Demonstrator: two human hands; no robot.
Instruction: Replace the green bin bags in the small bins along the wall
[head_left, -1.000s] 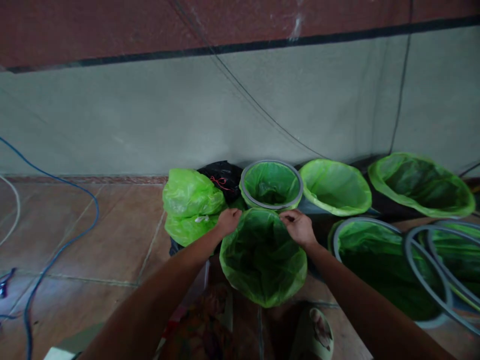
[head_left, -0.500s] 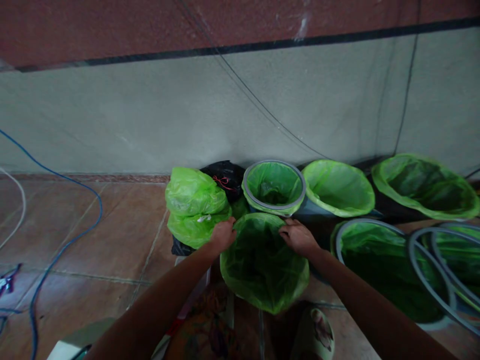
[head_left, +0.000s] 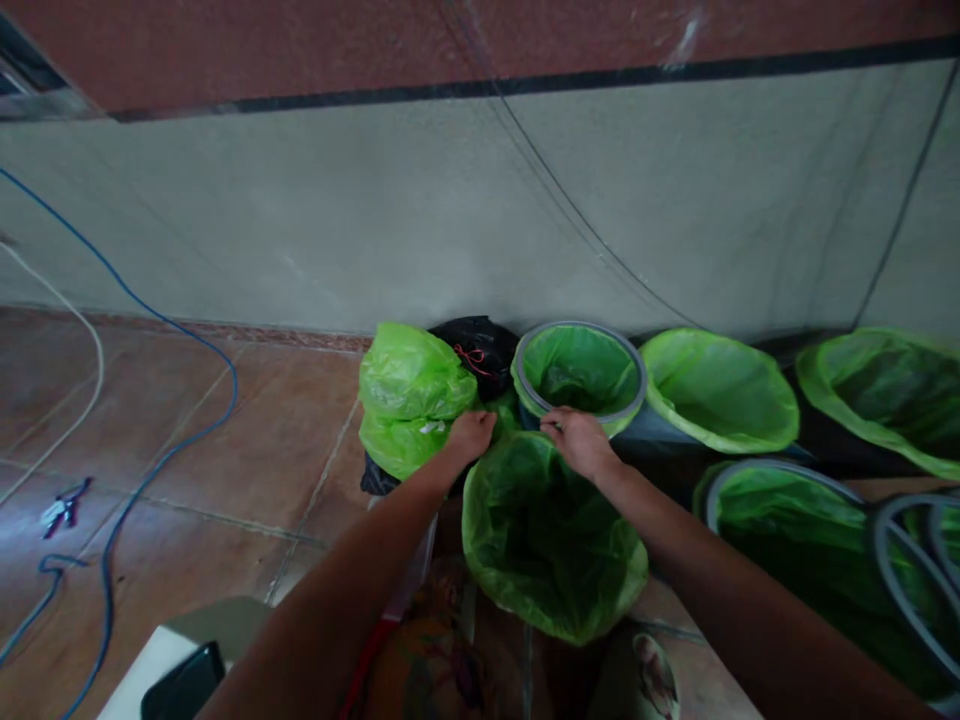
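Note:
In the head view, a bin lined with a thin green garbage bag [head_left: 555, 560] stands right in front of me, its mouth facing up. My left hand [head_left: 472, 435] is closed at the far left of the rim, fingers pinched on the bag's edge. At the far side of the same rim, my right hand [head_left: 579, 440] also pinches the bag, fingers curled. A tied green plastic bag [head_left: 416, 385] lies just left of my left hand. Behind my right hand is another lined bin with a grey ring [head_left: 581, 370] around its mouth.
More lined bins [head_left: 720, 390] run along the wall to the right, with loose grey rings [head_left: 911, 570] near them. A black bag [head_left: 480, 350] leans by the wall. Left on the tiles lie a blue cable [head_left: 225, 400], a white cable [head_left: 94, 370] and keys [head_left: 66, 508]. A phone [head_left: 184, 685] rests on a pale surface.
My view has turned left, so everything sits further right. My right hand has slid along the far rim towards my left hand; the gap between them is smaller.

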